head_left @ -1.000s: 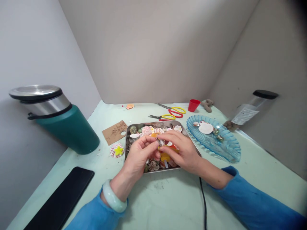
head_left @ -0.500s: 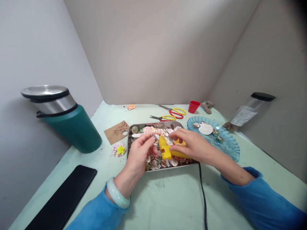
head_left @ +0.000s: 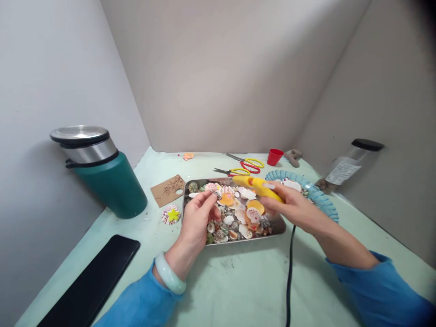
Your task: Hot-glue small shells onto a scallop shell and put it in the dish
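Note:
My right hand (head_left: pixel 297 206) is wrapped round a yellow hot glue gun (head_left: pixel 256 185), lifted above the right part of a metal tray (head_left: pixel 279 224). Shells (head_left: pixel 229 220) of many shapes and colours fill the tray. At its left side my left hand (head_left: pixel 195 220) pinches a small greyish shell (head_left: pixel 216 194) between thumb and fingertips; the fingers partly hide it. A black cord (head_left: pixel 290 272) runs from below my right hand towards the front edge.
To the left are a green flask (head_left: pixel 117 188), a black flat object (head_left: pixel 91 277), a brown card (head_left: pixel 166 190) and a shell-decorated disc with a yellow star (head_left: pixel 171 215). Scissors (head_left: pixel 250 162), a red cup (head_left: pixel 275 157), a blue scalloped plate (head_left: pixel 327 206) and a clear jar (head_left: pixel 347 163) stand behind and right.
My right hand has closed round the glue gun and raised it off the shells, turning its front up and away. The left hand stays about where it was.

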`<move>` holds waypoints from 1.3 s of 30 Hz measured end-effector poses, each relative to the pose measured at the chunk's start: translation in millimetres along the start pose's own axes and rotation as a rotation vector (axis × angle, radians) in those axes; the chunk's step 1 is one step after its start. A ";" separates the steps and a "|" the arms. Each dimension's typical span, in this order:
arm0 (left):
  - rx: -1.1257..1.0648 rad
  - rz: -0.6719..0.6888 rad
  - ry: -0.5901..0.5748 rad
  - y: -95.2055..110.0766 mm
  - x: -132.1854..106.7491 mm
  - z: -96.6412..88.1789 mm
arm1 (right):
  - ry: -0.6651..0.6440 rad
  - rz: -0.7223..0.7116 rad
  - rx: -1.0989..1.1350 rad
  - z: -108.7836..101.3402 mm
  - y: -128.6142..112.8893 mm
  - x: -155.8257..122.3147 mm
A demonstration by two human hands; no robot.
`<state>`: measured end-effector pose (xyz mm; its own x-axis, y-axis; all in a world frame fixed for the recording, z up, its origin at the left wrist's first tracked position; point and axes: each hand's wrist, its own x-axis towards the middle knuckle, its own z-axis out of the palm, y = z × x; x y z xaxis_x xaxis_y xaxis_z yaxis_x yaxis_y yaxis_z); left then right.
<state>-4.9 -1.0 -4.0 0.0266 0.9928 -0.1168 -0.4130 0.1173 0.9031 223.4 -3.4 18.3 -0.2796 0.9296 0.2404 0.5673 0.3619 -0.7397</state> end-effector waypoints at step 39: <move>0.107 0.014 0.002 -3.5 0.1 -0.5 | -0.122 -0.112 0.191 27.8 5.1 -15.5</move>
<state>-3.9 -1.3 -7.4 0.0195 0.9944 -0.1042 -0.3133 0.1051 0.9438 209.1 -18.0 -6.7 -0.4300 0.8651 0.2583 0.3744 0.4312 -0.8209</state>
